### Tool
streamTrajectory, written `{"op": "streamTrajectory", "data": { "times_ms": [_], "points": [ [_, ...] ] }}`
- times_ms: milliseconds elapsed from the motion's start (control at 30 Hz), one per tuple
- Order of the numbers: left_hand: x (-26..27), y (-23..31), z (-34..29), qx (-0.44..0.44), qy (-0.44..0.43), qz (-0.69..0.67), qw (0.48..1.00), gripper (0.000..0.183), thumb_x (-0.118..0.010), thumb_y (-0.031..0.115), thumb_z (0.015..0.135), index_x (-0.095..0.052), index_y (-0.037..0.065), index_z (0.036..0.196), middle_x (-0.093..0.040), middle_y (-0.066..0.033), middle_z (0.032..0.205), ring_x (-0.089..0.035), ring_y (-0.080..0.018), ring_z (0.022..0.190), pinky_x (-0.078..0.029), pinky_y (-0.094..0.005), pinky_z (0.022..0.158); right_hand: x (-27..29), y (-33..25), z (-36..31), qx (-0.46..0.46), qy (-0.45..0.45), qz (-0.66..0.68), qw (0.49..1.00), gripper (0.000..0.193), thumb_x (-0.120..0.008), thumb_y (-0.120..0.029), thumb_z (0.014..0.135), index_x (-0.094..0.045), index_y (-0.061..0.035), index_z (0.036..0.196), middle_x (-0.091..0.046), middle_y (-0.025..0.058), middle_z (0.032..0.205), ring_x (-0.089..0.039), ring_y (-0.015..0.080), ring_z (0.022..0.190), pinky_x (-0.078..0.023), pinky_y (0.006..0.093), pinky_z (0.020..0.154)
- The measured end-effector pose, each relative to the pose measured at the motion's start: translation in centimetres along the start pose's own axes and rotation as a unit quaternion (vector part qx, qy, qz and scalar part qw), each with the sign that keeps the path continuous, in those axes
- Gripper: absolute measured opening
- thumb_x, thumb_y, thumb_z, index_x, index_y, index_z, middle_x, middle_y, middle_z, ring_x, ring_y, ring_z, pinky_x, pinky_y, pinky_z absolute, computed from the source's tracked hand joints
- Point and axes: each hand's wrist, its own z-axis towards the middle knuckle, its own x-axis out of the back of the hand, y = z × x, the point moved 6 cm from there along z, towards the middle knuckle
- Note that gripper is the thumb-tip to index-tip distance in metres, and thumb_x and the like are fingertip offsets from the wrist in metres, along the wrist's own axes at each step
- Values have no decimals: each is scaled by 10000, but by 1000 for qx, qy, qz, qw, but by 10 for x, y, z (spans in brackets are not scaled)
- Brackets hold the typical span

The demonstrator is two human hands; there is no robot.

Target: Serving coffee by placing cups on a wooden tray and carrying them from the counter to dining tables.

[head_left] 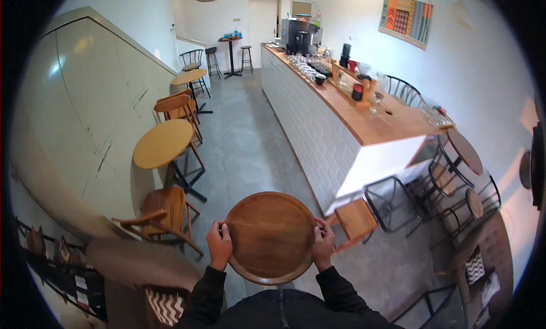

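A round brown wooden tray (272,238) is held level in front of my body, with nothing lying on it. My left hand (219,245) grips its left rim, the thumb resting over the edge. On the opposite rim my right hand (322,245) is closed in the same way, thumb on top. The fingers beneath the tray are mostly hidden. Dark sleeves cover both my forearms.
A long counter (347,116) with a wooden top runs along the right, bearing glasses and coffee gear. Round tables (164,142) and wooden chairs (165,212) line the left wall. A wooden stool (355,221) stands by the counter's near end. Grey floor (244,130) stretches between.
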Motion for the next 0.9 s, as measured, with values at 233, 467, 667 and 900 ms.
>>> {"op": "streamTrajectory", "data": {
  "times_ms": [233, 467, 667, 900],
  "points": [
    [-57, -61, 170, 81, 35, 13, 996, 220, -547, 176, 996, -634, -26, 990, -667, -161, 809, -636, -284, 710, -482, -403, 653, -161, 23, 190, -39, -94, -25, 995, 275, -551, -77, 963, -696, -14, 1188, -689, 65, 938, -619, 135, 796, -510, 301, 715],
    [-109, -151, 358, 86, 84, 45, 992, 228, -563, 194, 996, -636, -22, 996, -677, -173, 826, -644, -277, 713, -488, -396, 662, -331, 63, 347, -40, -128, -5, 991, 270, -567, -93, 964, -695, -1, 1183, -690, 72, 942, -621, 134, 803, -516, 298, 734],
    [-204, -200, 570, 81, 18, 21, 996, 256, -556, 207, 997, -658, -28, 1012, -698, -200, 873, -671, -331, 775, -505, -415, 705, -433, 96, 504, -17, -69, -51, 996, 275, -576, -103, 968, -691, 3, 1195, -680, 71, 943, -616, 137, 809, -511, 298, 736],
    [-333, -216, 784, 17, -77, -67, 995, 311, -510, 217, 1015, -648, -30, 1143, -709, -209, 994, -689, -308, 891, -518, -387, 799, -513, 125, 679, -54, 20, -3, 998, 279, -561, -88, 984, -679, 10, 1217, -683, 74, 977, -621, 140, 902, -503, 303, 814]
  ]
}}
